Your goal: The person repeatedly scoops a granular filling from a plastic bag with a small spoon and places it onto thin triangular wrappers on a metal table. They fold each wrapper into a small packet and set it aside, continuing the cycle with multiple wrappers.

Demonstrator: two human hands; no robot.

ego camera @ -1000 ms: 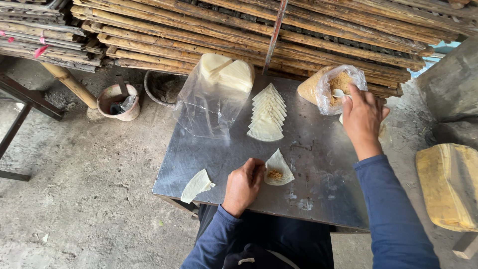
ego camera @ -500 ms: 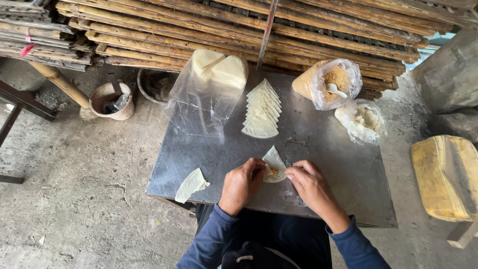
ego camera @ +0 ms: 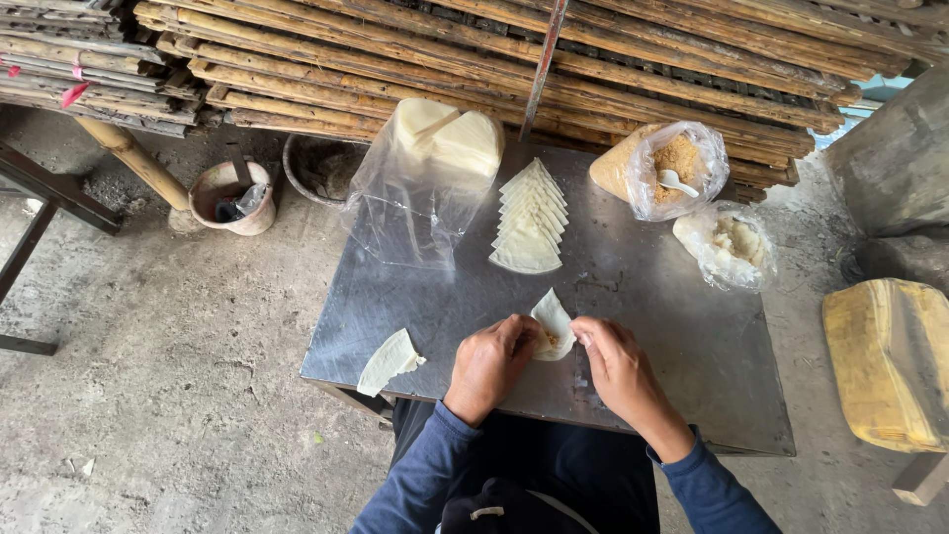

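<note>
Left hand (ego camera: 491, 362): at the near edge of the desk, fingers curled and pinching the left side of the wrapper.
Right hand (ego camera: 615, 364): just beside it, fingertips pressed against the wrapper's right side.
Wrapper (ego camera: 554, 322): a pale, triangular sheet, partly folded, lying on the desk near the middle of the near edge, between both hands; a bit of brownish filling shows in its fold.
Folded piece (ego camera: 388, 360): a finished pale parcel by the near left corner, apart from the hands.
Desk (ego camera: 682, 336): grey metal top, scuffed, standing on a concrete floor.
Wrapper stack (ego camera: 530, 218): triangular sheets fanned in an overlapping row, mid-desk toward the far edge.
Clear bag (ego camera: 425, 178): at the far left corner, holding pale blocks.
Brown filling bag (ego camera: 664, 166): at the far edge toward the right, a white spoon in it.
White filling bag (ego camera: 730, 243): near the right edge, just nearer than the brown one.
Bamboo poles (ego camera: 395, 49): stacked beyond the far edge.
</note>
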